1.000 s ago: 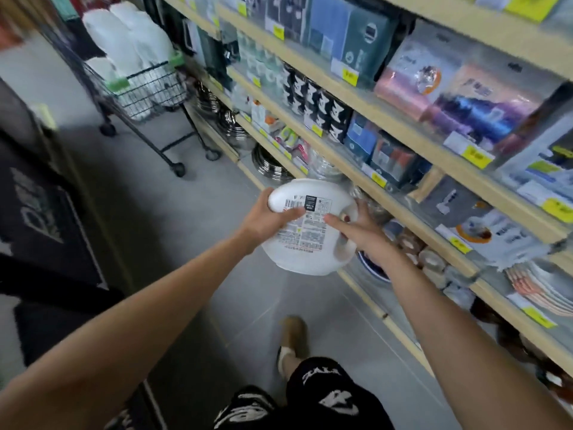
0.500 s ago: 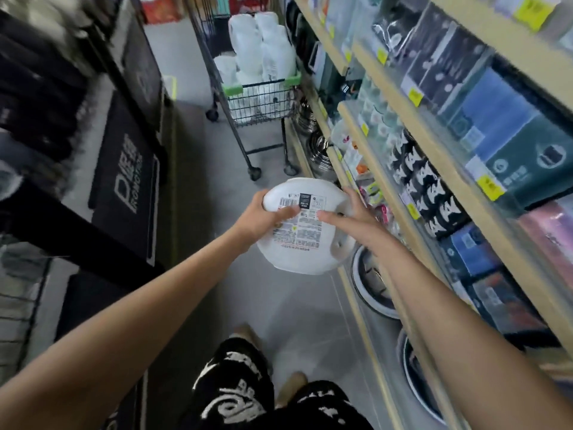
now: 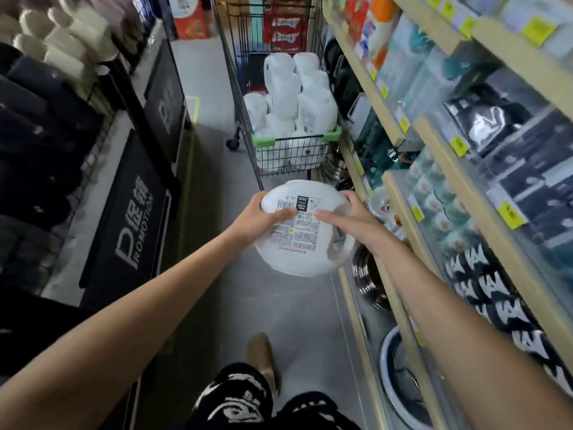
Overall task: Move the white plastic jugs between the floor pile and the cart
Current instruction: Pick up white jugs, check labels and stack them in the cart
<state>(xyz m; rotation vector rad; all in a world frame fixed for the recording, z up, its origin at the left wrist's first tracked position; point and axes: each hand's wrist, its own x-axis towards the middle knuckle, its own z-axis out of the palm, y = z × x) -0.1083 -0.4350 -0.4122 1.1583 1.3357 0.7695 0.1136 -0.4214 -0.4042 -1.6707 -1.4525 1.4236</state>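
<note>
While standing short of the black wire cart (image 3: 263, 141), holds one white plastic jug (image 3: 304, 234) above the grey floor (image 3: 279, 305). Clamps it between left hand (image 3: 257, 221) and right hand (image 3: 350, 218), each curled round an opposite edge.

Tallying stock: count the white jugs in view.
At least 7. One jug is held between the left hand and right hand; six or more piled jugs overlap in the cart ahead, so others may be hidden.
</note>
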